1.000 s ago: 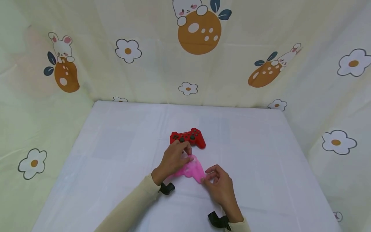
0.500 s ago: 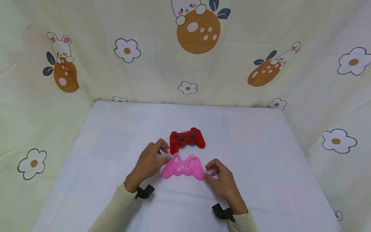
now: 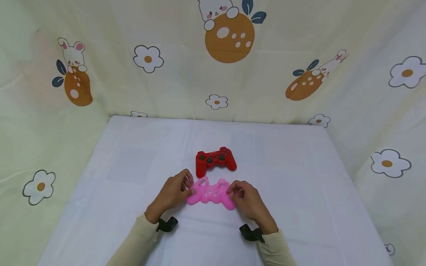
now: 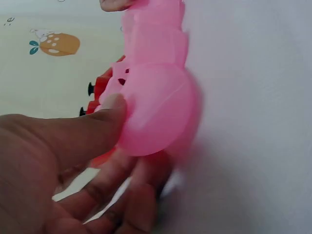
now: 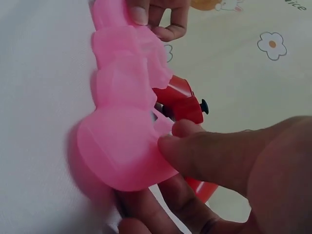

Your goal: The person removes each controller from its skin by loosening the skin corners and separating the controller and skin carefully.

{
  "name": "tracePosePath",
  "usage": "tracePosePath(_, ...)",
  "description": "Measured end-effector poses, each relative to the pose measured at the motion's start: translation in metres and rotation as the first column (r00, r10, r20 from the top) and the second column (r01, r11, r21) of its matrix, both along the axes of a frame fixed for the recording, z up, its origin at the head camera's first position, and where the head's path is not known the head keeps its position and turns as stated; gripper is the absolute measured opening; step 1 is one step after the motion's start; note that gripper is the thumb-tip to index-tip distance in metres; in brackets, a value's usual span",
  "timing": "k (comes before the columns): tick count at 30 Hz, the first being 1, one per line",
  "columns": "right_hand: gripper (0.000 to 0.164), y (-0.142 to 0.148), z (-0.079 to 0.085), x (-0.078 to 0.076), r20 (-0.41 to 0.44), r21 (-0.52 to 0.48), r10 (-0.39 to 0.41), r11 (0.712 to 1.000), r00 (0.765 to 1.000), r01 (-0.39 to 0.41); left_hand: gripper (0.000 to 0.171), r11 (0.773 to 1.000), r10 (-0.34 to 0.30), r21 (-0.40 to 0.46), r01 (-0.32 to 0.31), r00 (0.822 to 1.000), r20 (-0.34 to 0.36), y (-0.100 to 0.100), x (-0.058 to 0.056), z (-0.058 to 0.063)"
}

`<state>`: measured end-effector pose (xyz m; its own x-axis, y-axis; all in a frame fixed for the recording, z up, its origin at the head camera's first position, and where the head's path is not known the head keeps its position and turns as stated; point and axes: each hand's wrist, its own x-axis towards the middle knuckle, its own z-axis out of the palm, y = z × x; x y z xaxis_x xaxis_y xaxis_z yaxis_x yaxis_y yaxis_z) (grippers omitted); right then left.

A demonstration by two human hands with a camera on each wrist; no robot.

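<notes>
A pink, soft-looking game controller cover (image 3: 210, 194) with cut-out holes is held between both hands over the white table. My left hand (image 3: 171, 192) pinches its left grip end; in the left wrist view the thumb presses the rounded pink lobe (image 4: 158, 114) while the fingers lie beneath. At the other end my right hand (image 3: 249, 202) pinches the right grip, thumb on the pink surface (image 5: 119, 148) in the right wrist view. Just beyond the cover lies a red game controller (image 3: 216, 159) with dark thumbsticks, touched by neither hand.
White cloth covers the table (image 3: 283, 166). A patterned curtain (image 3: 179, 85) with flowers and fruit rises behind it and along both sides. Each wrist carries a black camera mount (image 3: 167, 224).
The left hand has moved off the red controller's edge, left to the cover's left end. The cover has opened out flat between the hands, and the right hand has shifted onto its right grip.
</notes>
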<state>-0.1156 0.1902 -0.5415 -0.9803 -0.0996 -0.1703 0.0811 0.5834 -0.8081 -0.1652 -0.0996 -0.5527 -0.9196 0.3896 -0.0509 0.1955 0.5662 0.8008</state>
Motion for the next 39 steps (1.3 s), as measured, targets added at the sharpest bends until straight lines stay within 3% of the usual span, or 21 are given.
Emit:
tracePosePath(3,0.025,0.003,0.000,0.000,0.017,-0.019,0.018,1.000,1.000,-0.017,0.027,0.999,0.026,0.019,-0.026,0.999,0.019,0.001,0.000,-0.002)
tracePosePath(13,0.022,0.010,-0.003,0.000,0.102,-0.074,0.057,0.996,0.993,-0.049,0.016,0.999,-0.042,0.037,0.040,0.997,0.066,0.005,0.004,-0.002)
tracePosePath(16,0.023,0.010,-0.004,0.000,0.120,-0.090,0.021,0.996,0.993,-0.010,0.021,0.999,-0.019,0.040,0.017,0.999,0.051,0.004,0.006,-0.004)
tracePosePath(20,0.024,0.009,-0.003,-0.001,0.131,-0.116,-0.029,0.992,0.991,0.044,0.025,0.996,0.060,0.069,-0.062,0.997,0.041,-0.001,0.008,-0.005)
tracePosePath(27,0.019,0.003,0.001,-0.010,0.046,-0.162,-0.040,0.986,0.998,0.047,0.024,0.972,0.154,0.184,-0.149,0.988,-0.013,-0.015,0.004,0.002)
tracePosePath(39,0.019,-0.030,0.024,-0.040,-0.111,-0.224,-0.015,0.974,0.994,-0.010,0.023,0.943,0.226,0.273,-0.190,0.969,-0.104,-0.049,-0.012,0.026)
